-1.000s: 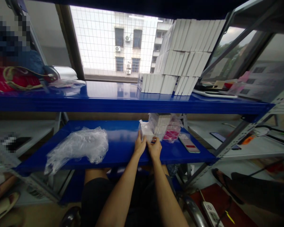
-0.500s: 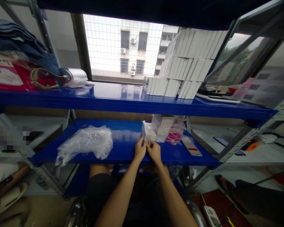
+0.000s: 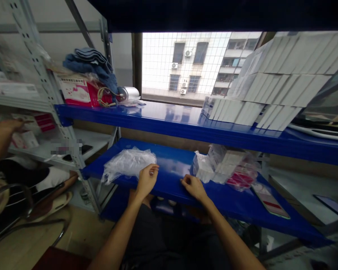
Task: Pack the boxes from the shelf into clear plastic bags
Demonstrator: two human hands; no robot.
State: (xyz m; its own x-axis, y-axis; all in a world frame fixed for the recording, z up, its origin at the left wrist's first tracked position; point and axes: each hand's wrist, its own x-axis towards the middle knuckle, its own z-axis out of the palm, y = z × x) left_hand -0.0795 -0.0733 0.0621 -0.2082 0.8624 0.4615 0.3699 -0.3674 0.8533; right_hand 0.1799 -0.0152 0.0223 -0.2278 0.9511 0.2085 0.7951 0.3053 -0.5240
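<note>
My left hand (image 3: 147, 182) hovers at the right edge of a pile of clear plastic bags (image 3: 129, 162) on the blue lower shelf (image 3: 171, 170). Its fingers are loosely curled, with a gap between thumb and fingers, and nothing shows in them. Just left of a white box (image 3: 202, 167) in clear wrap is my right hand (image 3: 195, 187), apart from it. Thumb and forefinger there close into a loop, and I see nothing held. Beside that box stand more wrapped white boxes (image 3: 227, 165) and a pink packet (image 3: 240, 178) in clear film.
A phone (image 3: 270, 201) lies on the shelf's right side. Stacked white boxes (image 3: 281, 88) stand on the upper shelf (image 3: 171, 117), with a red-and-white carton (image 3: 76, 92) and folded denim (image 3: 91, 67) at its left. Another person's hand (image 3: 8, 129) shows at far left.
The view has turned left. My left hand has left the white box and come over to the plastic bags. My right hand has drawn away from the box too, which stays on the shelf.
</note>
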